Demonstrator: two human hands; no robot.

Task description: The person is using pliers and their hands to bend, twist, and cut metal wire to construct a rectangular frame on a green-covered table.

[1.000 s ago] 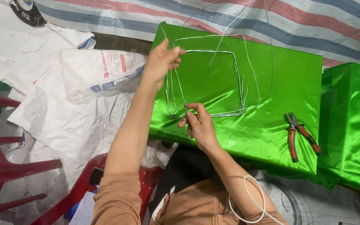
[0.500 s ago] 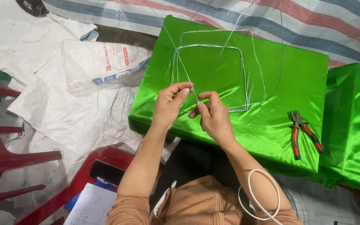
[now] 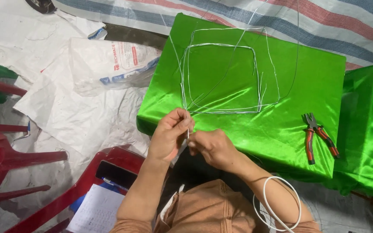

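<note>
We see a big block wrapped in shiny green cloth (image 3: pixel 247 86), and it fills the middle of the view; its near edge comes almost to the body of the person, and its right edge stands just beside a second green-covered block (image 3: pixel 368 129), which the frame cuts off. To the left the floor is covered with white sheets (image 3: pixel 57 112) and a printed white sack (image 3: pixel 113 62), and a red plastic chair (image 3: pixel 18 155) stands at the left border, so little free room stays there. On the green cloth lies a thin silver wire frame (image 3: pixel 221 75), bent roughly to a square, with loose ends going up out of view. Red-handled pliers (image 3: pixel 318 136) rest near the right edge, well apart from the hands. The left hand (image 3: pixel 169 133) and the right hand (image 3: pixel 212 146) are both closed on the wire at the near edge; the exact pinch point is hard to make out. A white cord loop (image 3: pixel 277 203) hangs around the right forearm.
</note>
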